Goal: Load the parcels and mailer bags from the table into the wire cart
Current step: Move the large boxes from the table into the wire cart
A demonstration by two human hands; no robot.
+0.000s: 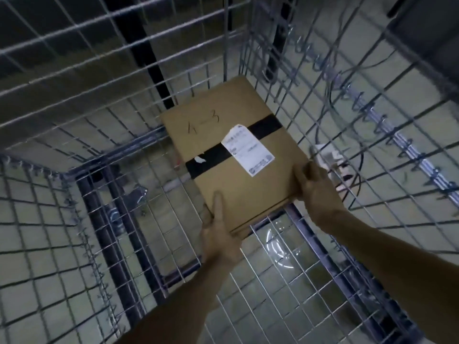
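- Parcel [233, 155]: flat brown carton, gripped at its near edge. Left hand [218, 234] has thumb on top; right hand [315, 187] fingers [301, 175] curl round the near-right corner.
- Stiff, probably light; take by the edges, not the label [248, 150].
- Sits low inside the wire cart [74, 173], far right.

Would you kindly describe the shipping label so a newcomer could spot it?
Inside the wire cart is one flat cardboard parcel. The shipping label lies askew across its black tape band: a large printed white sheet, unlike the tiny white scrap further left.
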